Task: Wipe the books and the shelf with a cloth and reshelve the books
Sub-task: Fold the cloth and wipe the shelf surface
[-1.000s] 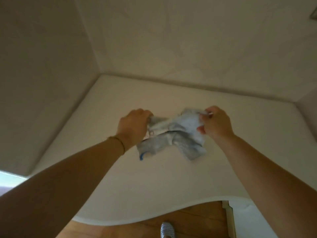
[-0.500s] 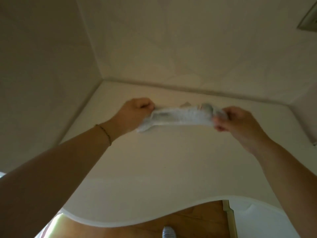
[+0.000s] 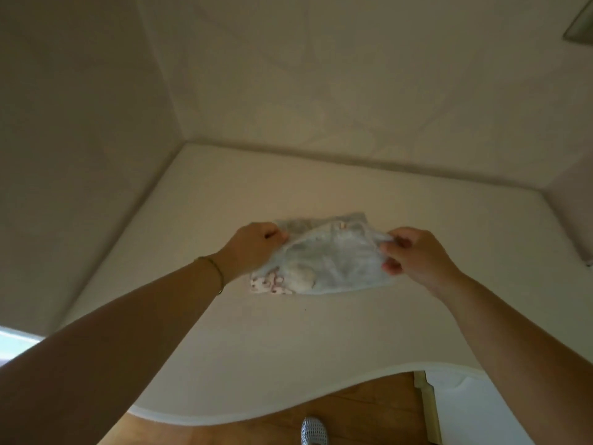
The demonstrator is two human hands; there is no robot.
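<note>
The cloth [image 3: 330, 261] is held spread over the bare shelf [image 3: 288, 348], pinched at its upper corners by the left hand [image 3: 256, 244] and right hand [image 3: 409, 252], both grips clamped on it; it should be folded flat between them before wiping.

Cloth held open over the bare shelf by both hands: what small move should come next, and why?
Probably lower the cloth flat onto the shelf and start wiping. The left hand and right hand each pinch an edge, so it is spread out just above the surface, and no books are in view to wipe first.
</note>
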